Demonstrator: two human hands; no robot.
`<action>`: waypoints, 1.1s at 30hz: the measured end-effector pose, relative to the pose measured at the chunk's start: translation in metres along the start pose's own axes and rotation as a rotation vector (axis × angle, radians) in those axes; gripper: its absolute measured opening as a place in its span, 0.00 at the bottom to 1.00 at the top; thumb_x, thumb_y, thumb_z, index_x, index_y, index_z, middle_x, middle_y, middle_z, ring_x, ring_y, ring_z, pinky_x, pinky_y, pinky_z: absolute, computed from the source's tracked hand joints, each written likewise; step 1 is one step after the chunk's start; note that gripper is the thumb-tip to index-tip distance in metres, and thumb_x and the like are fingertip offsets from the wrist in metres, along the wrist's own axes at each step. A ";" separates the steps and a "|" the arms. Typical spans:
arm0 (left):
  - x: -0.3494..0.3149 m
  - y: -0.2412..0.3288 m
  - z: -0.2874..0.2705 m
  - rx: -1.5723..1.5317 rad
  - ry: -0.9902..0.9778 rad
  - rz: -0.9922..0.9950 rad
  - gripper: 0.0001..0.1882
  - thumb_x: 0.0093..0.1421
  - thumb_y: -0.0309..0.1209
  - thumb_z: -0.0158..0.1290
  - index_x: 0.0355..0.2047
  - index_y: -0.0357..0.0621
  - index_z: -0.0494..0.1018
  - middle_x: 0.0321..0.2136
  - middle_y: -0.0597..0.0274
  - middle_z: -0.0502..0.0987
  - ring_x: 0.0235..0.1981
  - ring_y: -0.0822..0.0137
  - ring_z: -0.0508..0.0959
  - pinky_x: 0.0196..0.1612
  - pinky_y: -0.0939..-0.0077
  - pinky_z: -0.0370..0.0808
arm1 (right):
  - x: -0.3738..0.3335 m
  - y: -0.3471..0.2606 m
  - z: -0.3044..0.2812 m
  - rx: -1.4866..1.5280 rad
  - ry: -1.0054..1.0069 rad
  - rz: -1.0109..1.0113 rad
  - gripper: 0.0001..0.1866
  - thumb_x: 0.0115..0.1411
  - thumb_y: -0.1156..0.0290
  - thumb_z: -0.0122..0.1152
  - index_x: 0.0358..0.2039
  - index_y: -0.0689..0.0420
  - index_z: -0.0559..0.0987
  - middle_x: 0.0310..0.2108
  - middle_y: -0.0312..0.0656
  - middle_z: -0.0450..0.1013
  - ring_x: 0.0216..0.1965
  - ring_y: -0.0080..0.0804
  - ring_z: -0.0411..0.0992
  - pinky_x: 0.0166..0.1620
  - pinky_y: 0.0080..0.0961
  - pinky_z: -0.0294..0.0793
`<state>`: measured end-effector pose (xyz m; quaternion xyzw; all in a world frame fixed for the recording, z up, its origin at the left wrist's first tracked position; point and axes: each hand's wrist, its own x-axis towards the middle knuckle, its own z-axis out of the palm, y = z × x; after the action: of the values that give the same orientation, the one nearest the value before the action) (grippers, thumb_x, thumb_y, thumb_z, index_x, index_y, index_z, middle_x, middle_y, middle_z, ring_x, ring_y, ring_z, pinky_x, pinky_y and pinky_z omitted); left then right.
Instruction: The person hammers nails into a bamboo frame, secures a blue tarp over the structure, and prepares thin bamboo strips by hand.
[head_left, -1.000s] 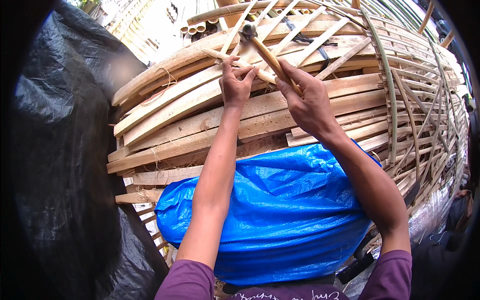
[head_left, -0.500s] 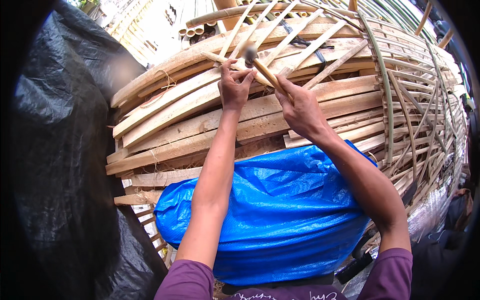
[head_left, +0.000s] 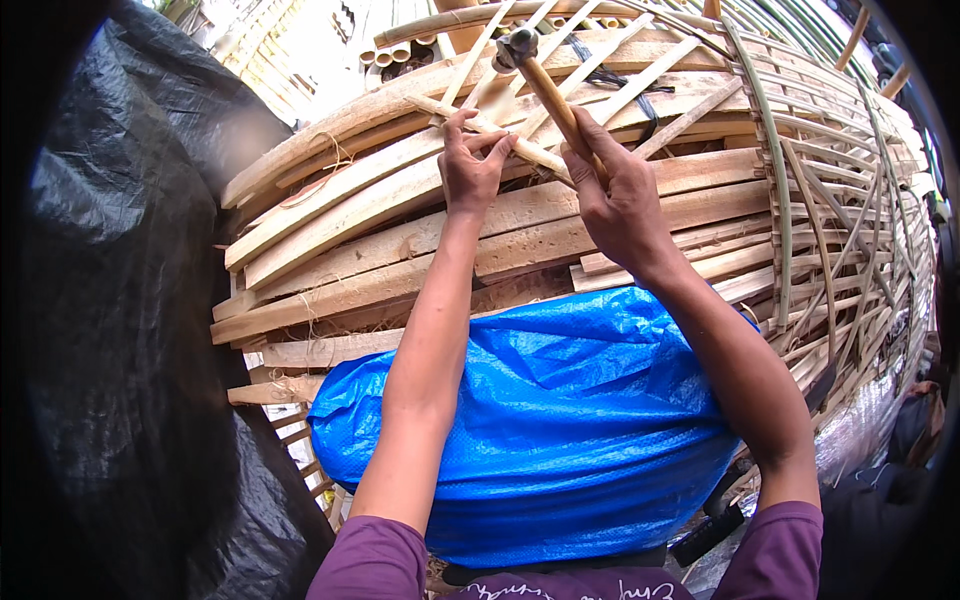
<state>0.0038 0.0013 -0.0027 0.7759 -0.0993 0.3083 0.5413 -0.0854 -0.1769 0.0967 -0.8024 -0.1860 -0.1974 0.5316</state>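
Note:
In my right hand [head_left: 622,195] is a hammer [head_left: 556,98], gripped by its wooden handle. Its dark metal head is raised beyond my fingers, apart from the wood. My left hand [head_left: 474,168] has bent fingers and thumb closed against a slim wooden strip [head_left: 540,157], which slants down to the right across the rough planks [head_left: 410,247]. Whether something small is also pinched between the fingertips, I cannot make out. Several more pale strips [head_left: 650,82] lie diagonally over the planks just past the hammer.
Blue tarp [head_left: 590,420] covers the area between my forearms. A black plastic sheet [head_left: 130,300] hangs at the left. To the right stands a bamboo lattice [head_left: 835,200]. Cut bamboo poles [head_left: 385,56] show at the back, and a black cord [head_left: 640,95] crosses the strips.
My right hand has moved slightly right, and the hammer head has risen away from the strip. The left hand stays in nearly the same place.

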 end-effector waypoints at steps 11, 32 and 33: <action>-0.001 0.005 0.004 -0.069 0.001 -0.025 0.29 0.53 0.30 0.66 0.50 0.43 0.62 0.28 0.56 0.83 0.31 0.70 0.82 0.38 0.78 0.76 | -0.007 0.015 0.002 -0.138 -0.164 0.076 0.20 0.61 0.76 0.52 0.55 0.63 0.70 0.36 0.63 0.74 0.39 0.60 0.73 0.40 0.45 0.71; -0.011 0.003 -0.010 0.276 -0.067 0.183 0.36 0.51 0.48 0.65 0.55 0.45 0.64 0.39 0.60 0.82 0.49 0.56 0.71 0.55 0.57 0.63 | -0.009 0.008 -0.001 -0.031 -0.089 0.132 0.20 0.62 0.74 0.53 0.55 0.63 0.70 0.35 0.63 0.74 0.39 0.59 0.74 0.41 0.41 0.72; -0.015 0.011 -0.010 0.445 -0.054 0.184 0.40 0.49 0.53 0.64 0.55 0.45 0.64 0.45 0.59 0.79 0.50 0.56 0.69 0.56 0.54 0.59 | -0.010 0.012 -0.005 -0.055 -0.120 0.170 0.20 0.63 0.73 0.53 0.55 0.63 0.70 0.36 0.63 0.74 0.39 0.58 0.74 0.41 0.41 0.72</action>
<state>-0.0171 0.0028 -0.0004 0.8717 -0.1136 0.3498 0.3239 -0.0889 -0.1866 0.0838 -0.8399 -0.1435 -0.1081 0.5122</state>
